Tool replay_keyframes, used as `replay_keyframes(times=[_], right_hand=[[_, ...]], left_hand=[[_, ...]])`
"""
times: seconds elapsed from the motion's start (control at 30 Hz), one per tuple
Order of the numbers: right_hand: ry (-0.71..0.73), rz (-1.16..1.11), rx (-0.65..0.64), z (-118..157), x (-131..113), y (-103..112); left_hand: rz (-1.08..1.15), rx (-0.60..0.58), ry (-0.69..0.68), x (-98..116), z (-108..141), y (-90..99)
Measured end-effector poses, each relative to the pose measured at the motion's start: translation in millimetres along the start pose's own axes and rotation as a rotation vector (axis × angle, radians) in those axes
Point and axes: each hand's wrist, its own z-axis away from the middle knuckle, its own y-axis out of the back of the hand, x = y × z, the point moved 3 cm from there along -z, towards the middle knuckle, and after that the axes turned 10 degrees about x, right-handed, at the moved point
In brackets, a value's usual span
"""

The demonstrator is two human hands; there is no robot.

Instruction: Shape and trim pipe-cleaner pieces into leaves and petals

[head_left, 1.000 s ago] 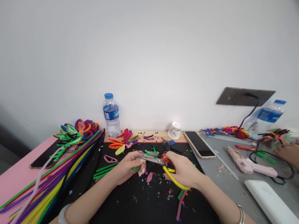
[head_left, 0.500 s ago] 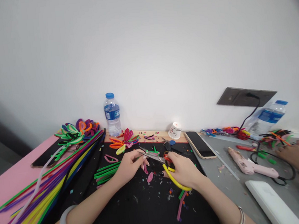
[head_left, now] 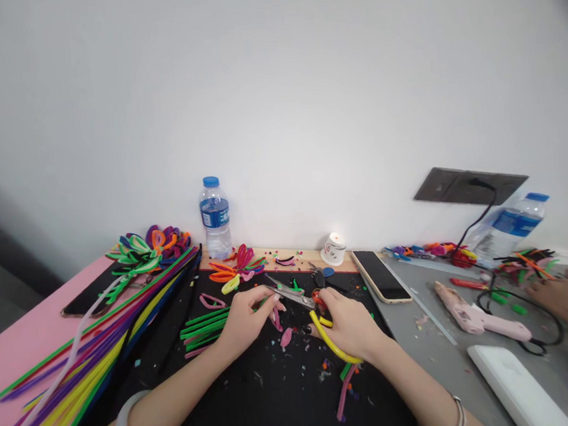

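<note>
My right hand (head_left: 347,321) grips the red handles of the scissors (head_left: 294,295), whose blades point left toward my other hand. A bent yellow pipe cleaner (head_left: 330,342) hangs at the same hand, below the handles. My left hand (head_left: 251,315) pinches a small pink piece (head_left: 276,319) close to the blades; the fingers partly hide it. Just below lies a loose pink leaf-shaped piece (head_left: 286,336) on the black mat (head_left: 262,402). Green pipe cleaner lengths (head_left: 205,328) rest left of my left hand, with a pink loop (head_left: 213,301) above them.
Long coloured pipe cleaners (head_left: 106,350) lie at left. Behind stand a water bottle (head_left: 216,219) and a paper cup (head_left: 333,249). At right are a phone (head_left: 381,276), a pink glue gun (head_left: 480,318), a white case (head_left: 521,384) and another person's hands (head_left: 561,297).
The whole view has shifted slightly. My hands keep nearly the same pose, with the scissors still between them and the blades looking a little closer together.
</note>
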Motion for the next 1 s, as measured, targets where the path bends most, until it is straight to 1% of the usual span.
replay_keyframes(times=[0.23, 0.4, 0.67, 0.8, 1.0], right_hand=[[0.014, 0.043, 0.015, 0.5, -1.1, 0.7], [0.017, 0.057, 0.027, 0.7, -1.7, 0.7], [0.023, 0.043, 0.036, 0.0, -2.9, 5.6], [0.018, 0.087, 0.051, -0.7, -3.3, 7.4], [0.023, 0.128, 0.034, -1.4, -1.9, 4.5]], left_hand=[[-0.02, 0.0, -0.012, -4.1, 0.7, -1.4], [-0.082, 0.007, -0.036, -6.0, 1.6, -1.8], [-0.17, 0.04, -0.14, -2.3, 2.7, -0.7], [-0.17, 0.027, -0.158, -2.7, 3.0, -1.3], [-0.183, 0.006, -0.173, -1.9, 2.9, -2.4]])
